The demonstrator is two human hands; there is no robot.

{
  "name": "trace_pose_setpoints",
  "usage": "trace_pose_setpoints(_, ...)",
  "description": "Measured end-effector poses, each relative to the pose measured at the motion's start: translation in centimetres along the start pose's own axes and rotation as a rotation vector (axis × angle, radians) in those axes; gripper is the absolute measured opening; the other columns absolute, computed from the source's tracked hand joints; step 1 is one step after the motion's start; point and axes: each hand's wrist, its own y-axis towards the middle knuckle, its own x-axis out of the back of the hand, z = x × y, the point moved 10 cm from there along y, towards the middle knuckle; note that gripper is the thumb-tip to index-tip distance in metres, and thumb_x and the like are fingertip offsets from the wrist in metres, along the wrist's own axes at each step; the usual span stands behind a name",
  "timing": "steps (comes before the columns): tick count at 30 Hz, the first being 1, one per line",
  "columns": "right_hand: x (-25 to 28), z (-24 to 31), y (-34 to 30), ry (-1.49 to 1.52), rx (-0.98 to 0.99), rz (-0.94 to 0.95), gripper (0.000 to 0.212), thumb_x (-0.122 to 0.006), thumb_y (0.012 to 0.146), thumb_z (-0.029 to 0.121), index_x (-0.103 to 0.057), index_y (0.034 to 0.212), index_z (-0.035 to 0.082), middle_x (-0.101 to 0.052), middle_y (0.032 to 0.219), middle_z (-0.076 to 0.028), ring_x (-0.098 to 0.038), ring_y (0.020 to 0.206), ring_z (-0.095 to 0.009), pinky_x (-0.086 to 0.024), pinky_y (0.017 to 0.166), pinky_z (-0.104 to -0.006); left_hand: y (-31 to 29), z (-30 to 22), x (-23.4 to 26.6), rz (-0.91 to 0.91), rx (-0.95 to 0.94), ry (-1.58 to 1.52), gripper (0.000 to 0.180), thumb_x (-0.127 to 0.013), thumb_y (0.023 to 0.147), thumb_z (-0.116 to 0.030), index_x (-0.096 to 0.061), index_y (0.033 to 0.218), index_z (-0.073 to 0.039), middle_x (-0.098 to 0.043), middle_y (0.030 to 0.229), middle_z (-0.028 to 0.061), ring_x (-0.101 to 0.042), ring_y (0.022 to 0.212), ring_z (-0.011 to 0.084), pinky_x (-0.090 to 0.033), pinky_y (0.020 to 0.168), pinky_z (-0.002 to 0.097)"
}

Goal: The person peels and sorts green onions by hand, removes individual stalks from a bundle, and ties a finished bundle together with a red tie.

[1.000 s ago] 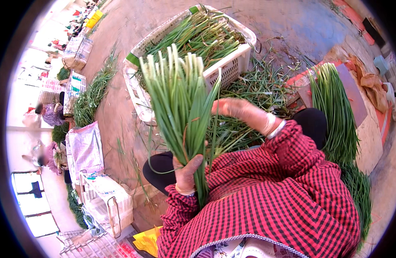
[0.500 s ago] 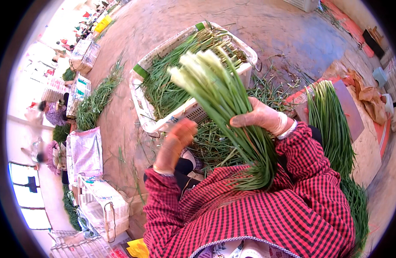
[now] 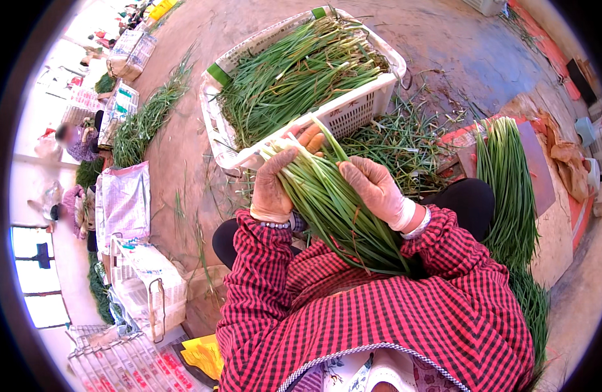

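A bunch of long green garlic chives (image 3: pixel 337 215) lies across my lap, pale cut ends up and away from me, leaf tips toward my body. My left hand (image 3: pixel 276 184) is closed round its pale end from the left, fingers showing beyond the stems. On the other side, my right hand (image 3: pixel 378 191) grips the bunch, thumb on top; a few stalks stick up between the hands. Both hands look thinly gloved and soiled. Just beyond them stands a white plastic crate (image 3: pixel 350 108) heaped with more chives (image 3: pixel 301 78).
Trimmed leaves (image 3: pixel 412 147) litter the floor right of the crate. At my right, neat chives (image 3: pixel 506 176) lie in a long pile beside a board (image 3: pixel 539 166). On the left are a white crate (image 3: pixel 150 287), a pale sack (image 3: pixel 124 202), a chive heap (image 3: pixel 147 134) and other people (image 3: pixel 82 140).
My left hand, blurred and apart from the bunch before, now holds its pale end. The bunch has come lower, nearer my lap, and my right hand sits slightly lower on it.
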Motion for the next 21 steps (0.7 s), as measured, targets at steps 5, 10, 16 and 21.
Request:
trace_pose_setpoints(5,-0.3,-0.2,0.7,-0.075,-0.105,0.003,0.026,-0.053,0.103,0.024,-0.064,0.109,0.002,-0.063,0.088,0.003,-0.057,0.081,-0.005,-0.048,0.074,-0.0221,-0.5,1.1,-3.6,0.163,0.104,0.07,0.056,-0.056,0.08,-0.004,-0.046,0.134,0.008,-0.056,0.131,0.026,-0.057,0.121,0.0345,-0.048,0.104,0.0433)
trace_pose_setpoints(10,0.1,5.0,0.4,-0.445,0.318,-0.159,0.026,-0.065,0.095,0.019,-0.061,0.114,0.003,-0.06,0.087,-0.001,-0.056,0.08,-0.008,-0.049,0.075,-0.0255,-0.7,1.2,-0.5,-0.039,0.08,0.205,0.041,-0.06,0.08,-0.007,-0.056,0.119,0.005,-0.063,0.117,0.0215,-0.065,0.104,0.0297,-0.053,0.095,0.0411)
trace_pose_setpoints(16,-1.8,6.9,0.9,-0.816,0.163,0.02,0.013,-0.069,0.089,0.011,-0.061,0.094,0.002,-0.058,0.078,0.001,-0.057,0.072,-0.008,-0.049,0.066,-0.0258,-0.8,1.8,-1.4,-0.054,0.103,0.196,0.036,-0.06,0.083,-0.006,-0.057,0.117,0.003,-0.064,0.112,0.017,-0.066,0.099,0.0266,-0.054,0.092,0.0387)
trace_pose_setpoints(21,-0.2,5.6,1.7,-0.353,0.029,-0.013,0.009,-0.066,0.092,0.008,-0.061,0.09,0.0,-0.061,0.077,0.0,-0.057,0.073,-0.006,-0.049,0.067,-0.0238,-0.8,1.8,-2.3,0.045,0.099,0.169,0.043,-0.06,0.082,-0.002,-0.054,0.124,0.005,-0.063,0.119,0.0169,-0.064,0.106,0.027,-0.05,0.099,0.0382)
